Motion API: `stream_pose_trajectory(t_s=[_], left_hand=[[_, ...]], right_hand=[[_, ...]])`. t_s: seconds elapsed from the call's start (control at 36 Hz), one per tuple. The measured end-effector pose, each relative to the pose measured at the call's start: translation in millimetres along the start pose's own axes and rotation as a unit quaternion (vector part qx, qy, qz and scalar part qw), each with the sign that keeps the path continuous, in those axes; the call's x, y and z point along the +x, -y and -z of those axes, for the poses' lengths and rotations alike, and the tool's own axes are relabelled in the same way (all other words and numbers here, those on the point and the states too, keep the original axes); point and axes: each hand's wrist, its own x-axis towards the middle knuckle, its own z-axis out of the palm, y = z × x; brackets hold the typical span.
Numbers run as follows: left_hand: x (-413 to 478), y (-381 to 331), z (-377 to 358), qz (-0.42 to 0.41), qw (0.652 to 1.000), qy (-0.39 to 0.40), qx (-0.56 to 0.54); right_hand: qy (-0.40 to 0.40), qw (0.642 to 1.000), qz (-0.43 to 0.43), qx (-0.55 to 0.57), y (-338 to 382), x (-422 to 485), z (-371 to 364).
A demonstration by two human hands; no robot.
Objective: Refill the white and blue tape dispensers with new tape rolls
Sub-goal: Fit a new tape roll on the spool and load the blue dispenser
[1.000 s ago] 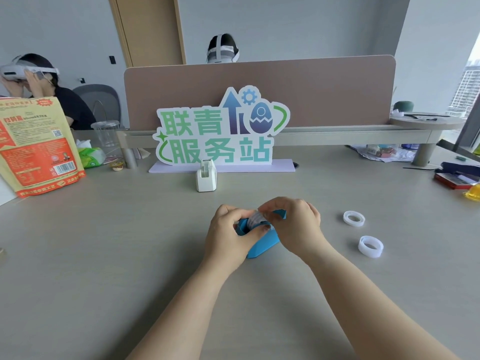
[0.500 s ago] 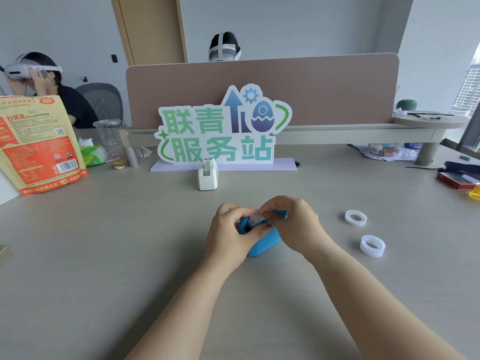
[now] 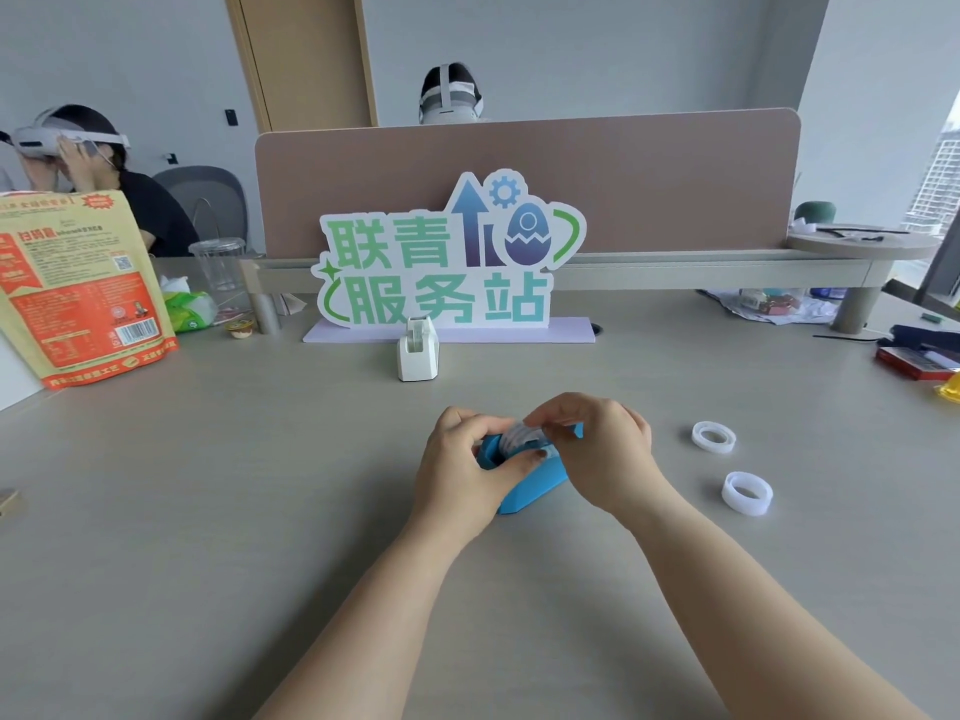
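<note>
Two dispensers: blue dispenser (image 3: 535, 485) lying on the surface (image 3: 260, 511) between both grips; white dispenser (image 3: 417, 350) upright, well behind the blue dispenser.
Inside blue dispenser: whitish tape roll (image 3: 519, 439) sitting in the slot, top edge showing.
Inside white dispenser: cannot tell.
Loose rolls: far roll (image 3: 714, 436) and near roll (image 3: 747, 492), flat, right of the blue dispenser, apart from each other.
Left grip (image 3: 457, 470): curled round the blue dispenser's left end, thumb across its side, clasping it.
Right grip (image 3: 602, 454): arched over from the right, fingertips pinching the tape roll's top.
</note>
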Motion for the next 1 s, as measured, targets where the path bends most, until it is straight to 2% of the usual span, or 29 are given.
stream_pose_trajectory(t_s=[0.17,0.28,0.36,0.47,0.64,0.78,0.89,1.0], left_hand=[[-1,-1,1,-0.006,1.000,0.001,-0.001],[0,0,0,-0.004,1.000,0.000,0.008],[0,0,0,-0.006,1.000,0.000,0.016],[-1,0,0,-0.007,1.000,0.004,0.012],[0,-1,0,-0.013,1.000,0.003,0.018],[-1,-2,-1,-0.012,1.000,0.002,0.023],[-1,-3,-1,-0.021,0.999,0.002,0.028],[-1,-1,-2,-0.021,0.999,0.001,0.045]], right_hand=[[0.020,1.000,0.000,0.003,1,-2,-2],[0.006,0.992,-0.032,0.125,-2,1,2],[0.013,0.986,-0.037,0.161,-1,-1,2],[0.014,0.991,-0.035,0.127,-1,-3,-3],[-0.040,0.998,-0.023,0.053,6,-1,-7],[-0.027,0.998,-0.047,0.015,6,5,-8],[-0.014,0.997,-0.027,-0.074,5,7,-10],[-0.020,0.994,-0.015,-0.110,5,6,-14]])
